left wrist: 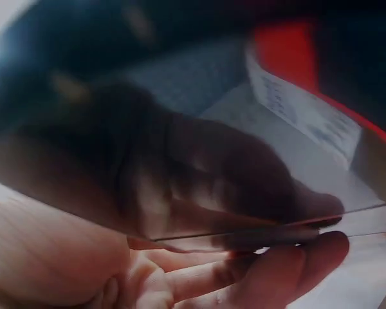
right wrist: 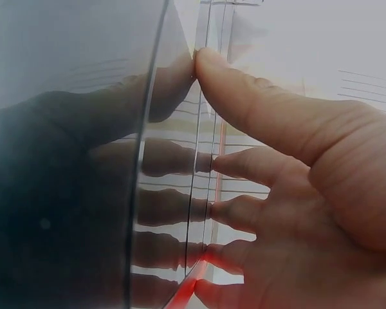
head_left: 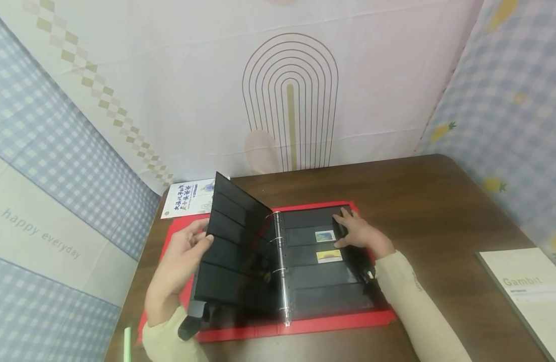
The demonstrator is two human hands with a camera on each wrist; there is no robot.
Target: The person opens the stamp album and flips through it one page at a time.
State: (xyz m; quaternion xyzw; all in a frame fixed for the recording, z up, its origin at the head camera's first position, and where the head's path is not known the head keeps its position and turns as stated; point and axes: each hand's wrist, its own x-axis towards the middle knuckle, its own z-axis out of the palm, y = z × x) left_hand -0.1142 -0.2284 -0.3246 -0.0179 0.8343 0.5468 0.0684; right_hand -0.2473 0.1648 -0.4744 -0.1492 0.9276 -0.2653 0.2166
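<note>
A ring-bound stamp album with a red cover (head_left: 332, 322) lies spread on the table. Its metal rings (head_left: 282, 271) run down the middle. My left hand (head_left: 178, 261) pinches the outer edge of a black album page (head_left: 235, 241), which stands tilted up on the left. In the left wrist view, the fingers (left wrist: 264, 270) lie along the edge of this glossy page. On the right-hand page (head_left: 323, 296) sit a blue-green stamp (head_left: 325, 236) and a yellow stamp (head_left: 329, 256). My right hand (head_left: 361, 232) touches that page's outer edge with thumb and fingers spread, as the right wrist view shows.
A white printed sheet (head_left: 187, 198) lies at the table's back left, partly behind the raised page. At the right edge is a pale book marked "Gambit" (head_left: 527, 296). A light green stick (head_left: 127, 344) lies at front left. Patterned cloth (head_left: 205, 100) hangs behind the table (head_left: 423, 216).
</note>
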